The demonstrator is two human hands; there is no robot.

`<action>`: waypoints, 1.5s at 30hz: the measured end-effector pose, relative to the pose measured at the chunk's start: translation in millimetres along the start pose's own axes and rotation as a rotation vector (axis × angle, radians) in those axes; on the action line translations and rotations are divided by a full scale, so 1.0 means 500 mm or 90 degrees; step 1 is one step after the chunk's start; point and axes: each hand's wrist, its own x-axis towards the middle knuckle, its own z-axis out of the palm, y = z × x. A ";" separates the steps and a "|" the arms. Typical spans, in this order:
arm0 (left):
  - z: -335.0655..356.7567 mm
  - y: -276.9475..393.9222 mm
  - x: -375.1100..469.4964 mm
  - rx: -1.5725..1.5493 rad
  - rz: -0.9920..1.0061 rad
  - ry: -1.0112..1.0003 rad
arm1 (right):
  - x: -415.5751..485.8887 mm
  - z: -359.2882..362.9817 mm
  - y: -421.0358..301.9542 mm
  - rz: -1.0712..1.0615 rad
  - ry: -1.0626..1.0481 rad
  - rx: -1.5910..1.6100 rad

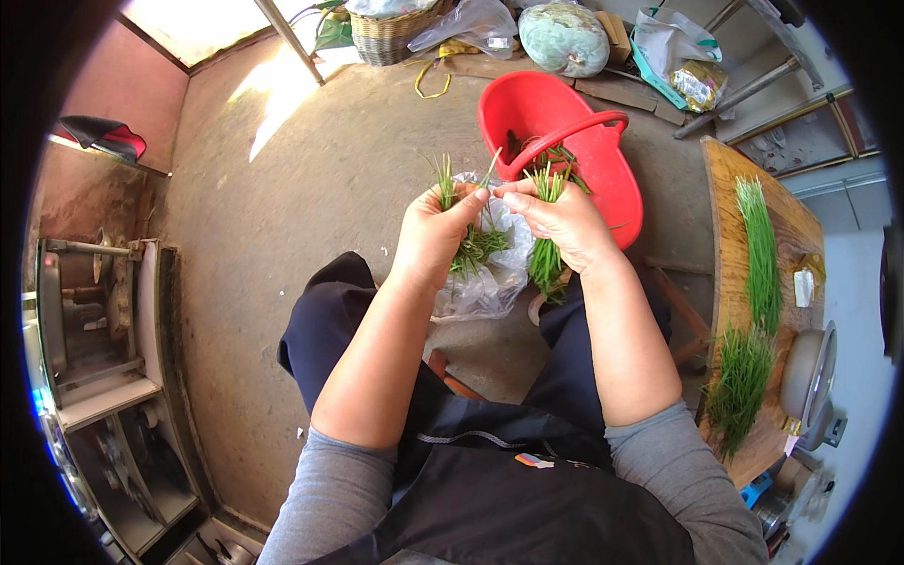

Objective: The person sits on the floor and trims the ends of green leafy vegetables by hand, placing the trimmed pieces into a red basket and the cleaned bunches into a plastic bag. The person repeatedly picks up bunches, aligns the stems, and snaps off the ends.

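My left hand [441, 226] is closed around a bunch of long green stalks [474, 247], with a few stalk ends sticking up by the thumb. Close to its right, my right hand [565, 219] grips another green bunch [547, 261], its pale cut ends pointing away from me and its tips hanging down. The fingertips of both hands nearly meet; whether they touch is unclear. Below them, a clear plastic bag [487, 300] lies on the floor between my knees. Just beyond my right hand stands a red plastic basket [621, 183] with a handle, holding some green and brown plant scraps.
At the right, a wooden table [731, 282] bears a row of green stalks [761, 261], a leafy green pile [741, 385] and a metal bowl [805, 374]. A large pale squash [563, 39] and a wicker basket [385, 35] stand at the far side. Shelves [113, 402] line the left.
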 end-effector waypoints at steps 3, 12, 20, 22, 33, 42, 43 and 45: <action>0.017 -0.005 -0.010 0.050 -0.002 -0.013 | 0.001 0.004 0.000 -0.012 -0.007 0.078; 0.011 -0.004 -0.008 0.075 0.044 0.024 | 0.012 0.005 0.017 -0.101 0.046 -0.147; 0.032 -0.005 -0.007 0.079 0.063 0.000 | 0.020 -0.005 0.046 -0.099 -0.004 -0.143; 0.015 0.005 -0.011 0.154 0.056 0.015 | 0.016 0.009 0.031 -0.085 -0.019 -0.134; 0.014 0.008 -0.011 0.042 0.073 -0.013 | -0.004 0.003 -0.005 0.053 -0.134 0.142; -0.001 0.010 -0.005 0.005 0.046 -0.002 | -0.008 0.001 -0.007 0.052 -0.117 0.125; 0.003 0.011 -0.008 0.027 0.055 -0.011 | -0.008 0.003 -0.008 0.051 -0.112 0.117; 0.012 0.013 -0.012 0.015 0.065 -0.051 | -0.008 0.004 -0.008 0.044 -0.113 0.101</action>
